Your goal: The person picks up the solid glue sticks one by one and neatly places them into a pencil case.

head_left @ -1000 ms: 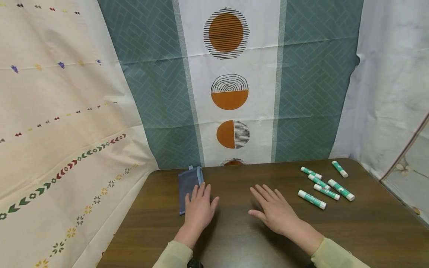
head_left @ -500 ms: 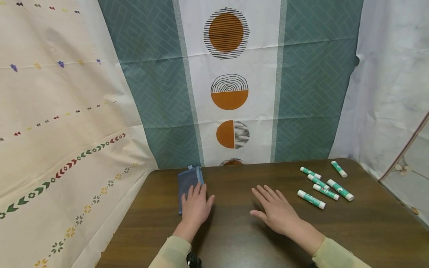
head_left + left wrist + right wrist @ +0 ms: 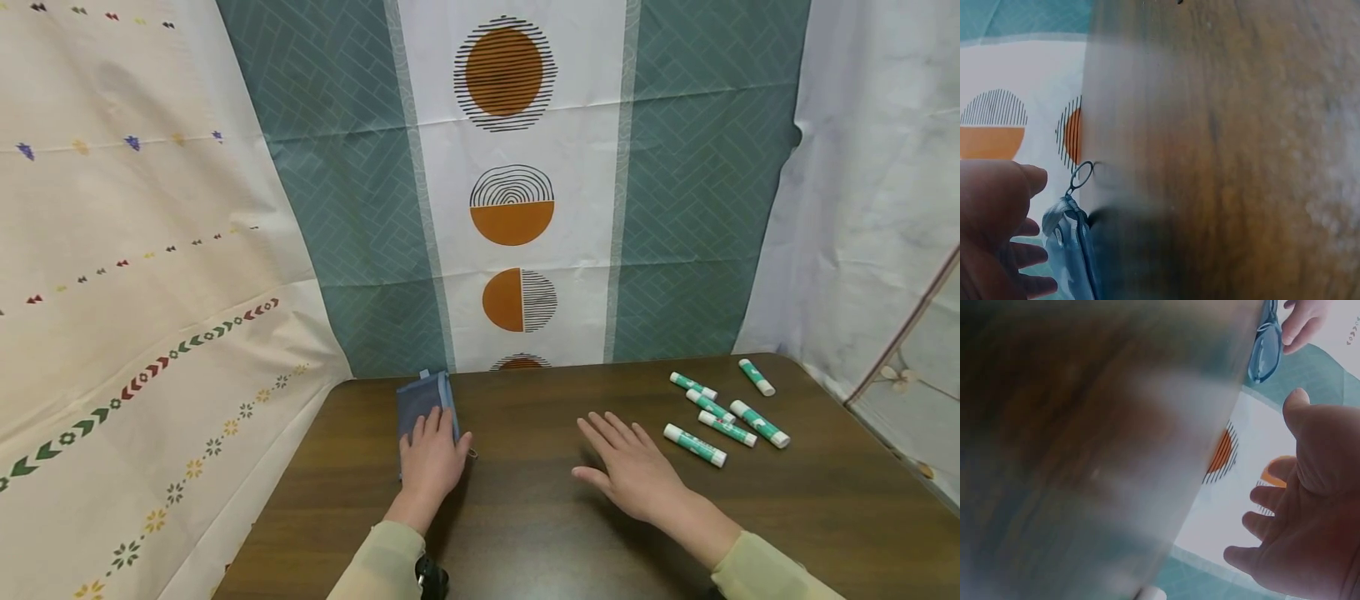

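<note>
A blue zip pouch (image 3: 420, 402) with a small ring (image 3: 472, 454) at its zipper lies toward the back left of the table. My left hand (image 3: 432, 462) is over its near part, fingers extended, hiding much of it; in the left wrist view the fingertips of this hand (image 3: 997, 219) are right beside the pouch (image 3: 1071, 250). Palm down, my right hand (image 3: 637, 471) is held above the table with fingers straight and thumb spread, nothing in its grasp. To its right lie several green-and-white glue sticks (image 3: 695, 445), loosely grouped.
The dark wooden table (image 3: 525, 517) ends at a patterned cloth (image 3: 517, 300) hanging behind it. More fabric (image 3: 187, 400) hangs along the left side, and a pale sheet (image 3: 862, 250) along the right. A dark wristband (image 3: 431, 577) is on the left wrist.
My left hand has moved left and slightly down, further over the pouch, and the zipper ring now shows beside the thumb. My right hand has drifted a little right. The glue sticks lie unmoved.
</note>
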`<move>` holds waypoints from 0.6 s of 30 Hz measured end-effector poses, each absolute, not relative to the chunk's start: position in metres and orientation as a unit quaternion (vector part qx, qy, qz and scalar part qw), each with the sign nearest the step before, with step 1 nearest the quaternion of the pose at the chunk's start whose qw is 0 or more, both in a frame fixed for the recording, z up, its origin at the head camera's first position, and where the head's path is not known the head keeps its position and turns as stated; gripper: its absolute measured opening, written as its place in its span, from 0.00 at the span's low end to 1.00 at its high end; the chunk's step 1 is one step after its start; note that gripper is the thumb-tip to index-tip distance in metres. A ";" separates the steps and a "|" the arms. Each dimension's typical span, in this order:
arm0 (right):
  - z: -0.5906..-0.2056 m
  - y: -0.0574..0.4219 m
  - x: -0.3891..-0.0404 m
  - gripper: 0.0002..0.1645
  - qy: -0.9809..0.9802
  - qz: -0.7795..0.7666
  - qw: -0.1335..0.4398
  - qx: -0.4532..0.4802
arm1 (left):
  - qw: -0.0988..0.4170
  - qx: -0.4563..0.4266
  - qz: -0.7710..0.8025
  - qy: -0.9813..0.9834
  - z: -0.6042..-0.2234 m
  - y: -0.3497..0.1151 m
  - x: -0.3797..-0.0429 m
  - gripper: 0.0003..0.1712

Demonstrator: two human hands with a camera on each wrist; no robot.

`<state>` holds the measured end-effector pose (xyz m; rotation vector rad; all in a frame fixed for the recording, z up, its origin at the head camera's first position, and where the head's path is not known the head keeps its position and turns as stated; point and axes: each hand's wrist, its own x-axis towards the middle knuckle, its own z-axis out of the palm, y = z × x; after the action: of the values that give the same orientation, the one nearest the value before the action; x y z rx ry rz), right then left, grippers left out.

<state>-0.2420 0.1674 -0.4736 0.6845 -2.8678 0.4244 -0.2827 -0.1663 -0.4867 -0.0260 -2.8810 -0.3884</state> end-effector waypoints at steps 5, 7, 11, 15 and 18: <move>-0.474 0.175 -0.240 0.48 -0.960 0.147 0.085 0.224 | 0.121 -0.002 -0.133 -0.984 -0.487 -0.166 -0.284 0.39; -0.474 0.178 -0.240 0.47 -0.960 0.145 0.087 0.221 | 0.127 0.000 -0.134 -0.983 -0.488 -0.166 -0.285 0.39; -0.474 0.187 -0.239 0.47 -0.962 0.140 0.095 0.214 | 0.136 0.008 -0.138 -0.981 -0.488 -0.166 -0.287 0.38; -0.476 0.197 -0.239 0.47 -0.963 0.137 0.104 0.206 | 0.136 0.016 -0.139 -0.981 -0.487 -0.167 -0.288 0.38; -0.477 0.203 -0.238 0.48 -0.965 0.131 0.109 0.199 | 0.138 0.020 -0.139 -0.980 -0.487 -0.167 -0.288 0.38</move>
<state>-0.2380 0.2030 -0.4771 0.5865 -2.8381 0.3845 -0.2880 -0.1674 -0.4872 0.0588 -2.8348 -0.4033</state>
